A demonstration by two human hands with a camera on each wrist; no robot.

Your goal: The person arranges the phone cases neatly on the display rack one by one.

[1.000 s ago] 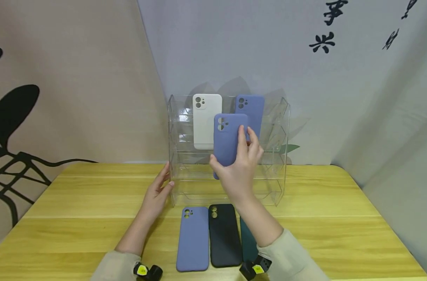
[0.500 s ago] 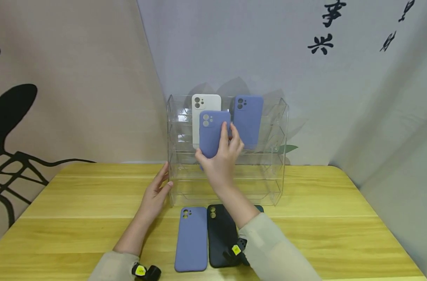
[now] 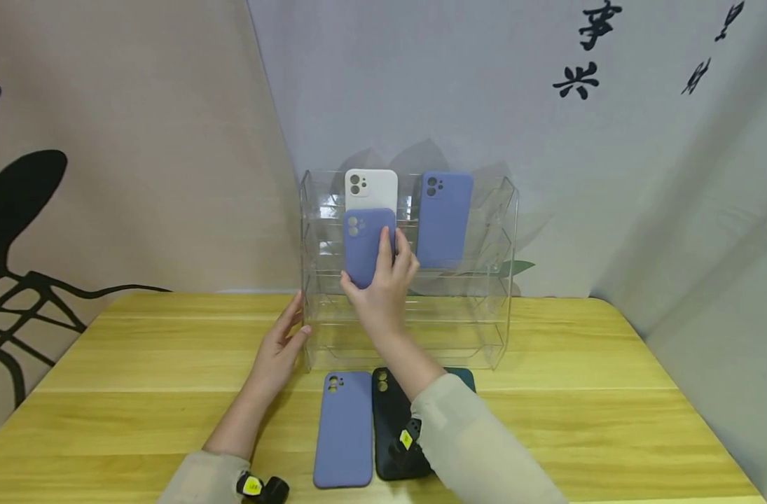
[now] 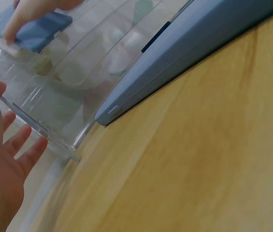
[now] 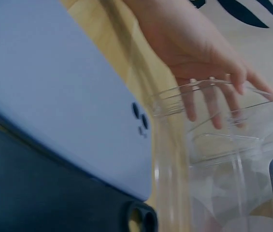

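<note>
My right hand (image 3: 383,297) pinches a violet-blue phone case (image 3: 361,245) by its sides, thumb at left and fingers at right. This case stands upright before the clear acrylic display rack (image 3: 508,245), covering the lower part of a white phone case (image 3: 379,189) on the rack. Whether its bottom touches a shelf is hidden behind the hand. Another violet-blue phone case (image 3: 445,220) leans on the rack to the right. My left hand (image 3: 279,353) rests against the rack's left side, its fingers (image 4: 30,154) extended along the wall and the thumb near the front edge.
In front of the rack, a violet-blue case (image 3: 343,434), a black case (image 3: 389,420) and a dark teal case (image 3: 461,376) lie on the wooden table (image 3: 585,420). My right sleeve partly covers the latter two. A curtain (image 3: 459,84) hangs behind the rack.
My right hand has carried the violet-blue case leftward, from before the rack's violet-blue case to before the white one, then slightly down. The left hand stays at the rack's side.
</note>
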